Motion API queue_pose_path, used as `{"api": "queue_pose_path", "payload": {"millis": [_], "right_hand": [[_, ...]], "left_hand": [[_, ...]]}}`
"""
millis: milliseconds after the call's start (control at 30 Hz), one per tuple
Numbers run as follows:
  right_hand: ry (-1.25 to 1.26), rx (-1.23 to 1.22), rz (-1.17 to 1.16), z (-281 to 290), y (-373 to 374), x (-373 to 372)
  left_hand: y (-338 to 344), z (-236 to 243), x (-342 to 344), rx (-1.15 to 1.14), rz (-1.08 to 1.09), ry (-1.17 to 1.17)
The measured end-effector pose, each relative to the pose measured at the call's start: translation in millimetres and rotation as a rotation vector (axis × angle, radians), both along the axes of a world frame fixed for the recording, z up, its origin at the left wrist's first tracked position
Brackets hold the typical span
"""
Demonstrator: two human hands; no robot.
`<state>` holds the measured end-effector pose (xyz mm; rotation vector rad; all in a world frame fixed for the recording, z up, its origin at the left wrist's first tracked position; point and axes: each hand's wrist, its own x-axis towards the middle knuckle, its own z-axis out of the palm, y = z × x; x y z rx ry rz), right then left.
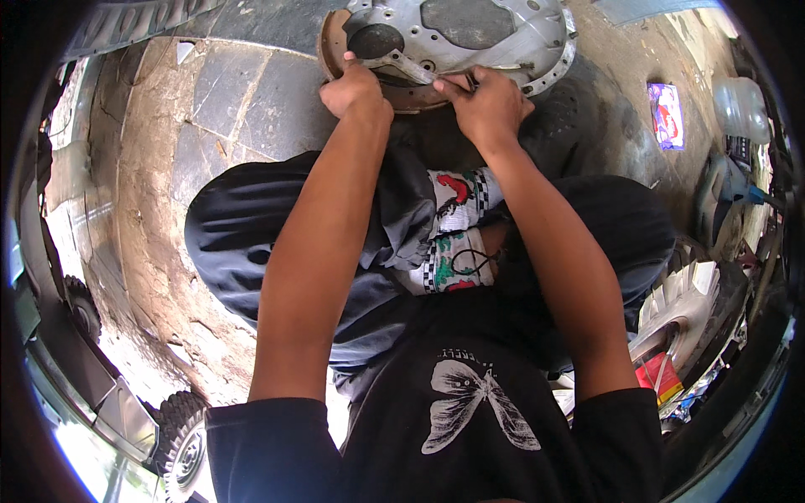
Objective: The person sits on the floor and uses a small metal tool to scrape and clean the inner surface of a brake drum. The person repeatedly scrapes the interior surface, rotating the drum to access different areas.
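At the top centre lies a round silver metal plate [545,50] with large openings and small bolt holes, like a brake backing plate. A curved, rust-brown brake shoe [334,38] follows its left and near edge. My left hand [356,90] is closed round the shoe at the plate's near left, thumb pointing up. My right hand [489,107] is at the near right of the plate, its fingers bent and pinched together. The right thumb meets the end of a pale metal strip [409,65]; what the fingers grip is partly hidden. A thin rod with a dark tip [524,66] shows beyond the right hand.
My crossed legs [251,226] are close below the plate. Dark floor tiles [218,84] lie left. On the right are a purple packet [666,116], a clear plastic jar [741,111] and a large toothed wheel [683,306]. A knobbly tyre [183,436] stands at lower left.
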<state>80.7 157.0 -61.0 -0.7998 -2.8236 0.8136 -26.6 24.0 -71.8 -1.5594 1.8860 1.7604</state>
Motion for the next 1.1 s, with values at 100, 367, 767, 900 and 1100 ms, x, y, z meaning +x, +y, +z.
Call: {"api": "queue_pose_path", "payload": {"millis": [100,367,767,900,1100], "right_hand": [[0.019,0.017,-0.004,-3,1,4],[0.119,-0.152,-0.045,1,9,-8],[0.323,-0.916,-0.036,18,38,-20],[0.307,-0.912,-0.068,13,35,-26],[0.311,-0.866,0.024,6,42,-26]], "left_hand": [[-2,-8,-1,0.044,0.036,0.033],[5,22,7,0.063,0.061,0.033],[-2,6,-1,0.23,0.102,0.105],[-2,8,2,0.23,0.102,0.133],[-1,15,3,0.248,0.105,0.121]]}}
